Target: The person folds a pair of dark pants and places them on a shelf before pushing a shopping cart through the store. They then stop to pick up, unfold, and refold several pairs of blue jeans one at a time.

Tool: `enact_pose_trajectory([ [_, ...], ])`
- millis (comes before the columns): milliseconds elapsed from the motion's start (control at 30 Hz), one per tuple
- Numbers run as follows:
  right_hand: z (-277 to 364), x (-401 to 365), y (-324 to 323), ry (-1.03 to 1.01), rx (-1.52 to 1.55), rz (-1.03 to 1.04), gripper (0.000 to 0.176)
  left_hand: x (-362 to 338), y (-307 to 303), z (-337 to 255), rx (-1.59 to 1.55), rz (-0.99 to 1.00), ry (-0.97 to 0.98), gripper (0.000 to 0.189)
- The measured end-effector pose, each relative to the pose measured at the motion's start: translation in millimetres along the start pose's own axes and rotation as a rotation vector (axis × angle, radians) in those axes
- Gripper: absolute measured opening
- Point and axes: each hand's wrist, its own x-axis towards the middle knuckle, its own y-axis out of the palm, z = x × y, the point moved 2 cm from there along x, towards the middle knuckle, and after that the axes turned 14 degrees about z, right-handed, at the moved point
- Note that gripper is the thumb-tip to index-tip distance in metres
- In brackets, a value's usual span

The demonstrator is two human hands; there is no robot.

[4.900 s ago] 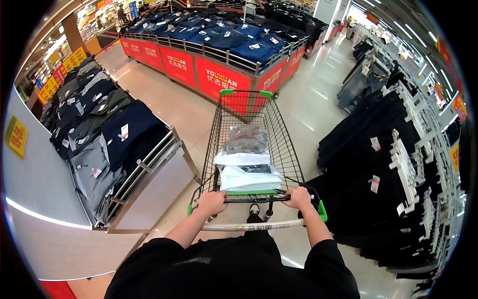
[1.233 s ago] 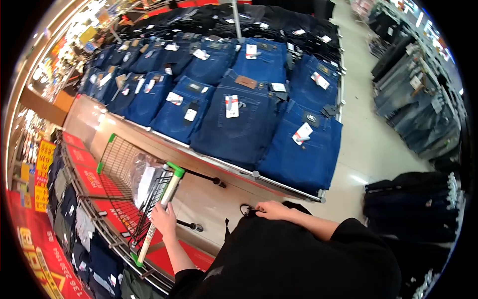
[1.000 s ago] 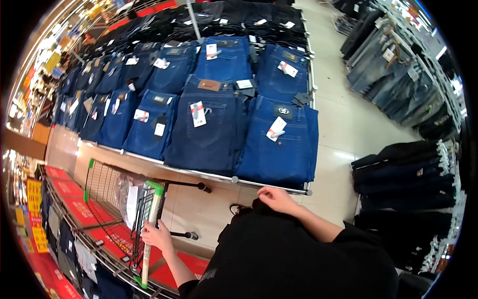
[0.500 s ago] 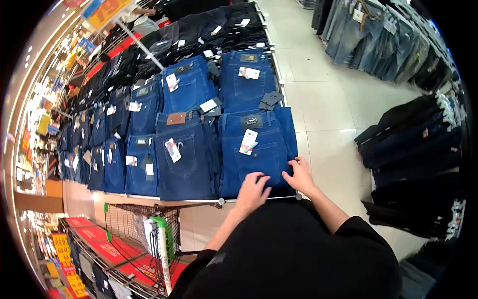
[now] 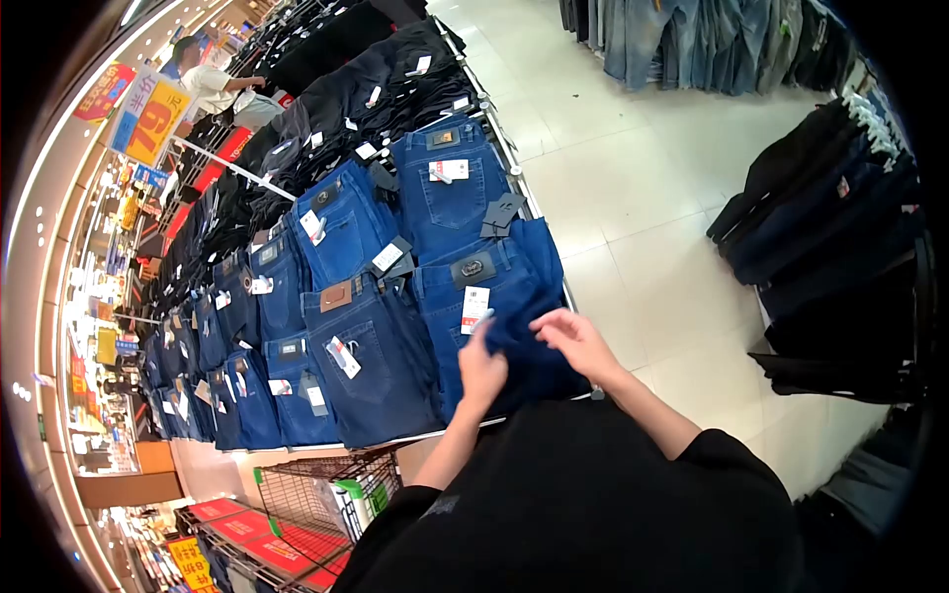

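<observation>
A folded pair of blue jeans [image 5: 440,287] with a dark waistband patch and a white tag lies at the near corner of the display table. Its lower part is lifted and bunched between my hands, somewhat blurred. My left hand [image 5: 482,374] closes on the bunched denim from the left, just below the tag; some of its fingers are hidden. On the other side, my right hand [image 5: 578,346] is beside the raised fold, with its fingers loosely bent and apart.
Stacks of folded jeans [image 5: 361,371] cover the display table. A shopping cart [image 5: 316,504] stands at its near left side. Dark trousers [image 5: 830,247] hang on a rack to the right. Near a price sign [image 5: 153,117], another person [image 5: 213,89] stands at the far left.
The lower end of the corner jeans has been lifted and bunched up. My left hand has turned and moved slightly left; my right hand has shifted slightly left. The view has turned left.
</observation>
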Motion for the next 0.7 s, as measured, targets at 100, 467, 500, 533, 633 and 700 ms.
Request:
enact_pose_trajectory([
  [100, -15, 5, -26, 0.122, 0.170, -0.212, 0.026, 0, -31, 67, -0.806, -0.139, -0.376, 0.032],
  [467, -52, 53, -1, 0.470, 1.009, 0.074, 0.050, -12, -33, -26, -0.153, 0.224, 0.069, 0.061],
  [500, -39, 47, -2, 0.525, 0.955, 0.094, 0.053, -12, -27, -42, -0.032, 0.359, 0.169, 0.070],
  [533, -31, 45, 1, 0.577, 0.901, 0.116, 0.057, -15, -16, -46, 0.016, 0.440, 0.224, 0.075],
  [633, -16, 72, 49, 0.509, 1.073, 0.104, 0.044, -27, 4, -52, 0.144, 0.667, 0.264, 0.083],
  [700, -19, 75, 51, 0.504, 1.073, 0.110, 0.043, -30, 0, -49, 0.050, 0.672, 0.271, 0.079],
])
